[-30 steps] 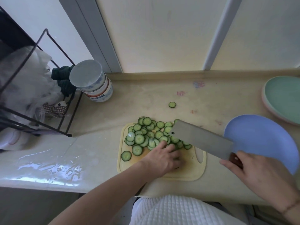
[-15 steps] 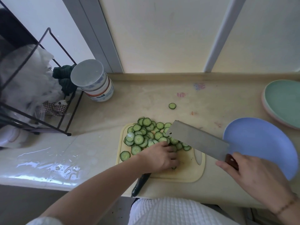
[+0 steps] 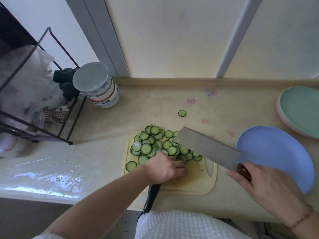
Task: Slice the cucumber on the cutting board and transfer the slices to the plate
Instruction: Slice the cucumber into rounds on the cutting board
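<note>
The pale, worn tabletop [image 3: 155, 107] ran under everything, glossy and wet-looking at my left. On it sat the cream plastic cutting board [image 3: 195, 185], rounded at the corners with a slot handle at its right end. Just beside that end lay the smooth blue plate [image 3: 276, 152], bare of any slices, and well beyond it a green plate [image 3: 300, 109] stacked on a pink one.

My right hand [image 3: 265, 188] was closed around the dark wooden handle of the cleaver [image 3: 205, 147], its broad flat steel blade held above the right edge of the pile. The cucumber slices [image 3: 155, 144] lay heaped on the far left part of the board, thin round discs with dark skins and pale wet faces, overlapping loosely. One stray slice [image 3: 182, 113] sat alone on the tabletop past the board.

My left hand [image 3: 164, 168] rested curled over the near edge of the heap; whether it pinched a piece I could not tell, since the fingertips were hidden.

I judged the slices light, limp and slippery, apt to stick and slide apart, so better gathered against the flat blade than pinched singly.
</note>
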Available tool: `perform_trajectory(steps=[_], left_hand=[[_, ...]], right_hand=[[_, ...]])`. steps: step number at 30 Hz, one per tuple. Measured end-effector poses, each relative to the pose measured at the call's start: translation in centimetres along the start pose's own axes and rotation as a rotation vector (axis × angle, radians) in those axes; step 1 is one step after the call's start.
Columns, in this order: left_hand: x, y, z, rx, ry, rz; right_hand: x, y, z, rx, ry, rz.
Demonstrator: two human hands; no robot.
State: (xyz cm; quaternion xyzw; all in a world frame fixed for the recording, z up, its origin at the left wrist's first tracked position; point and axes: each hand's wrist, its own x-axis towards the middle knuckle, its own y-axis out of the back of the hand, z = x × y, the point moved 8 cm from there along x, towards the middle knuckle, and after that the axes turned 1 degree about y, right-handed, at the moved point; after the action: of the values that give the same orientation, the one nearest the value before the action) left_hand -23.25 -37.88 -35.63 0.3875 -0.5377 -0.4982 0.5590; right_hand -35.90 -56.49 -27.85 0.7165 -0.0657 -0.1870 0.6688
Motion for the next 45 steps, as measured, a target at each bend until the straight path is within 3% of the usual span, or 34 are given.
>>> perform_trajectory(steps=[11, 19, 22, 24, 27, 29, 35, 41, 45], left_hand=[[-0.8, 2.5, -1.0, -0.163, 0.194, 0.249], [-0.6, 1.0, -1.8, -0.294, 0.261, 0.108], [-0.3, 1.5, -2.0, -0.338, 0.284, 0.127], [-0.5, 2.9, -3.1, -0.381, 0.363, 0.220], [-2.7, 4.9, -7.4, -0.346, 0.676, 0.390], [-4.3, 5.5, -10.2, -0.281, 0.837, 0.413], [-4.8, 5.3, -11.4, -0.055, 0.869, 0.253], [-9.2, 5.2, -11.9, 0.056, 1.098, 0.290], [-11.6, 5.8, -9.7, 0.001, 1.189, 0.427]], right_hand=[[0.4, 0.4, -0.4, 0.024, 0.013, 0.098], [0.5, 0.4, -0.5, 0.047, 0.020, 0.106], [0.6, 0.7, -0.6, 0.043, 0.008, 0.108], [0.7, 1.0, -0.7, 0.042, -0.003, 0.101], [0.8, 1.2, -0.7, 0.047, -0.021, 0.086], [0.8, 1.2, -0.7, 0.060, -0.027, 0.075], [1.0, 0.9, -1.0, 0.120, -0.039, 0.053], [1.1, 0.5, -0.5, 0.247, -0.058, -0.026], [0.9, -0.2, -1.2, 0.634, -0.061, -0.201]])
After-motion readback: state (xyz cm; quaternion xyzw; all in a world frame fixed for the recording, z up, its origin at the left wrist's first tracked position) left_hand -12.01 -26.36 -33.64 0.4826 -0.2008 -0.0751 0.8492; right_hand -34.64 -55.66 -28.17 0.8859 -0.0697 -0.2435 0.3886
